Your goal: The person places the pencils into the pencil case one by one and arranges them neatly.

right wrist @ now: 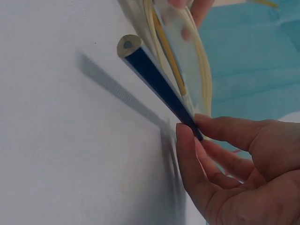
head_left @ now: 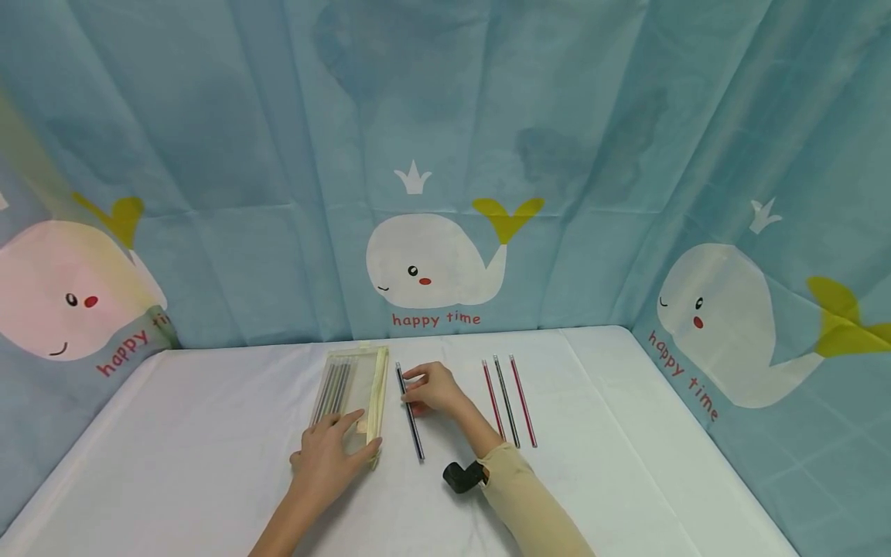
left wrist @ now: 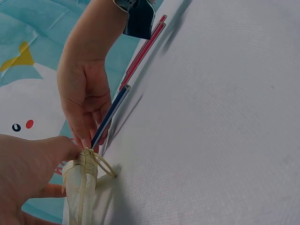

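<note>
My left hand point(head_left: 326, 458) grips the near end of a clear pencil pouch point(head_left: 378, 387) with cream trim, its thumb on the right edge. Several pencils point(head_left: 334, 387) show through the pouch's left side. Just right of the pouch, my right hand point(head_left: 435, 389) pinches a dark blue pencil point(right wrist: 161, 86) between thumb and fingertips. The blue pencil slants over the table, its flat end towards me, and casts a shadow on the cloth in the right wrist view. Inside the pouch, a yellow strip point(right wrist: 169, 56) shows in that view.
Two red pencils point(head_left: 524, 402) and a dark one point(head_left: 506, 402) lie side by side on the white tablecloth point(head_left: 612, 464), right of my right hand. A black wrist camera point(head_left: 462, 477) sits at my right wrist. Behind the table hangs a blue curtain point(head_left: 278, 271) with whales.
</note>
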`<state>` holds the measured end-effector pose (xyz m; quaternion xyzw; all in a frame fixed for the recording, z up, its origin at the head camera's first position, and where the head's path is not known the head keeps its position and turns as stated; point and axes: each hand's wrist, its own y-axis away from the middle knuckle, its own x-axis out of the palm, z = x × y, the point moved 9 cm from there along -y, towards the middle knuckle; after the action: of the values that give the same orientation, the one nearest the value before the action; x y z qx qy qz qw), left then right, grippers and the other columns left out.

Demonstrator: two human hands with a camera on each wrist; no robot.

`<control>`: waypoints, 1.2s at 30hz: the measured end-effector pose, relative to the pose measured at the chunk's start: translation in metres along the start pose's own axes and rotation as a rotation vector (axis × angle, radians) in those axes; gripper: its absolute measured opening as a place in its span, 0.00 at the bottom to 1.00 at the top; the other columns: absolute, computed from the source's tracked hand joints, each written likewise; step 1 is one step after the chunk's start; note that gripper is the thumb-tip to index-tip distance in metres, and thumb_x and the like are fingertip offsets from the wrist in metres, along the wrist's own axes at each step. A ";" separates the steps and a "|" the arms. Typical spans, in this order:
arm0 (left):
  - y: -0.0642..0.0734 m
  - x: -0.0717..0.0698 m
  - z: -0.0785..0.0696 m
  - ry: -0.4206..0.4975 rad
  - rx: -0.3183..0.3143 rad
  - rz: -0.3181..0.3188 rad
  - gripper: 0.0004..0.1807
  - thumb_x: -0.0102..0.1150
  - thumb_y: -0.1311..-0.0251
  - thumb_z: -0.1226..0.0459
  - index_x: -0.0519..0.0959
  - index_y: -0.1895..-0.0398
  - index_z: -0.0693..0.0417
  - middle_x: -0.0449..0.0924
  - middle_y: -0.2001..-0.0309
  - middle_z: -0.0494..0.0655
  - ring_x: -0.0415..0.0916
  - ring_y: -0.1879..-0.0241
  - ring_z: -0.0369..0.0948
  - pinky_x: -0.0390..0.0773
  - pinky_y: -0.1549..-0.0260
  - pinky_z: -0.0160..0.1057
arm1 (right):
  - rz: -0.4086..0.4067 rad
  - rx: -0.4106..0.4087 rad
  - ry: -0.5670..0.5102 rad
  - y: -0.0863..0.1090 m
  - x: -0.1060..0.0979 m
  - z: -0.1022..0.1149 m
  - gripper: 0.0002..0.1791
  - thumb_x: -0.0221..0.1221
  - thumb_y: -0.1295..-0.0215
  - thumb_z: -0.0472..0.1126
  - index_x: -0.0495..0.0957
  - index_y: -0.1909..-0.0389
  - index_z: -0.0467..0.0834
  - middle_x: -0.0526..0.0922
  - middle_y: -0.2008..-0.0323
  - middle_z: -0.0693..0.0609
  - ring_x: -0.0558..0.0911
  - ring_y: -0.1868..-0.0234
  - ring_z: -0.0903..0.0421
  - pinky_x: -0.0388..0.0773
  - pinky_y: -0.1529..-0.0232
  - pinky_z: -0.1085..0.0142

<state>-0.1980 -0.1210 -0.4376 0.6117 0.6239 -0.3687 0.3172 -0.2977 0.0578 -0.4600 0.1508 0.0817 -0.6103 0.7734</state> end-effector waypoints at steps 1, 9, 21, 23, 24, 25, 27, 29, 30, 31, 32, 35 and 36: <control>0.000 0.000 0.000 -0.001 -0.001 0.001 0.33 0.72 0.37 0.47 0.81 0.33 0.53 0.76 0.36 0.67 0.71 0.39 0.75 0.71 0.55 0.81 | 0.002 0.000 0.001 -0.001 0.001 0.000 0.21 0.70 0.38 0.25 0.83 0.44 0.30 0.86 0.68 0.46 0.83 0.78 0.60 0.85 0.75 0.66; 0.000 -0.001 0.000 -0.008 0.000 -0.011 0.33 0.73 0.38 0.46 0.82 0.33 0.52 0.77 0.37 0.66 0.72 0.39 0.74 0.72 0.56 0.80 | 0.024 0.011 -0.018 -0.008 0.011 0.005 0.21 0.70 0.38 0.26 0.82 0.44 0.30 0.86 0.68 0.47 0.81 0.79 0.60 0.84 0.75 0.67; 0.001 -0.001 0.000 -0.004 0.002 -0.007 0.34 0.73 0.38 0.45 0.81 0.33 0.52 0.77 0.38 0.66 0.72 0.39 0.74 0.72 0.57 0.80 | 0.030 0.014 -0.039 -0.019 0.025 0.011 0.20 0.71 0.39 0.26 0.84 0.45 0.31 0.88 0.67 0.44 0.81 0.80 0.61 0.84 0.76 0.68; 0.001 -0.001 -0.001 -0.003 -0.002 -0.003 0.34 0.73 0.38 0.45 0.81 0.33 0.52 0.77 0.37 0.67 0.71 0.39 0.73 0.72 0.57 0.80 | 0.027 0.016 -0.043 -0.021 0.028 0.011 0.20 0.71 0.39 0.26 0.84 0.46 0.31 0.88 0.68 0.45 0.81 0.80 0.61 0.84 0.76 0.69; 0.001 -0.001 -0.001 -0.003 -0.005 -0.002 0.34 0.73 0.38 0.45 0.81 0.33 0.52 0.76 0.37 0.67 0.71 0.39 0.73 0.72 0.57 0.80 | 0.027 0.017 -0.044 -0.022 0.029 0.011 0.20 0.71 0.39 0.26 0.84 0.46 0.31 0.87 0.68 0.45 0.81 0.80 0.61 0.84 0.76 0.69; 0.001 -0.001 -0.001 -0.005 -0.007 -0.001 0.34 0.72 0.38 0.45 0.81 0.33 0.52 0.76 0.37 0.67 0.71 0.39 0.73 0.72 0.57 0.79 | 0.024 0.019 -0.048 -0.023 0.030 0.011 0.19 0.71 0.39 0.26 0.84 0.46 0.31 0.87 0.68 0.46 0.81 0.80 0.61 0.84 0.76 0.69; 0.001 -0.001 -0.001 -0.009 -0.009 0.001 0.34 0.72 0.38 0.45 0.81 0.33 0.52 0.76 0.37 0.67 0.71 0.38 0.73 0.73 0.57 0.79 | 0.019 0.021 -0.056 -0.024 0.032 0.010 0.19 0.71 0.39 0.26 0.83 0.46 0.31 0.86 0.69 0.46 0.81 0.79 0.60 0.84 0.75 0.68; 0.001 -0.001 -0.001 -0.012 -0.010 0.003 0.34 0.72 0.38 0.45 0.81 0.33 0.52 0.76 0.36 0.67 0.71 0.39 0.73 0.73 0.57 0.79 | 0.019 0.023 -0.070 -0.026 0.034 0.010 0.20 0.70 0.39 0.26 0.83 0.46 0.30 0.86 0.69 0.46 0.82 0.79 0.60 0.85 0.75 0.68; 0.000 -0.001 -0.001 -0.013 -0.009 0.003 0.34 0.72 0.38 0.45 0.81 0.33 0.52 0.76 0.36 0.67 0.71 0.39 0.73 0.73 0.57 0.79 | 0.017 0.023 -0.078 -0.027 0.035 0.010 0.20 0.70 0.39 0.26 0.82 0.46 0.30 0.86 0.68 0.46 0.82 0.79 0.60 0.85 0.74 0.67; 0.000 -0.001 -0.001 -0.013 -0.007 0.003 0.34 0.72 0.38 0.45 0.81 0.33 0.52 0.76 0.36 0.67 0.71 0.39 0.73 0.73 0.57 0.79 | 0.016 0.024 -0.089 -0.027 0.035 0.010 0.20 0.70 0.39 0.26 0.82 0.45 0.29 0.86 0.68 0.46 0.82 0.79 0.60 0.86 0.74 0.67; 0.000 -0.001 -0.001 -0.013 -0.005 0.004 0.34 0.72 0.38 0.45 0.81 0.33 0.52 0.76 0.36 0.67 0.71 0.39 0.73 0.73 0.57 0.79 | 0.016 0.026 -0.099 -0.028 0.036 0.010 0.20 0.69 0.39 0.26 0.82 0.45 0.29 0.86 0.68 0.45 0.82 0.79 0.59 0.86 0.74 0.66; 0.000 -0.001 0.000 -0.010 -0.004 0.006 0.34 0.72 0.37 0.45 0.81 0.33 0.52 0.76 0.36 0.67 0.71 0.39 0.73 0.73 0.58 0.79 | 0.015 0.032 -0.133 -0.029 0.038 0.010 0.20 0.69 0.39 0.25 0.81 0.46 0.28 0.87 0.68 0.44 0.82 0.80 0.59 0.87 0.74 0.65; 0.000 -0.001 0.000 -0.008 -0.004 0.006 0.34 0.72 0.37 0.45 0.81 0.33 0.52 0.76 0.36 0.67 0.71 0.39 0.73 0.73 0.58 0.79 | 0.012 0.034 -0.142 -0.029 0.039 0.010 0.19 0.68 0.39 0.25 0.81 0.46 0.28 0.87 0.69 0.44 0.82 0.80 0.59 0.87 0.74 0.65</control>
<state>-0.1977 -0.1210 -0.4368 0.6113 0.6216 -0.3691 0.3221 -0.3172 0.0127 -0.4660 0.1209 0.0154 -0.6159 0.7783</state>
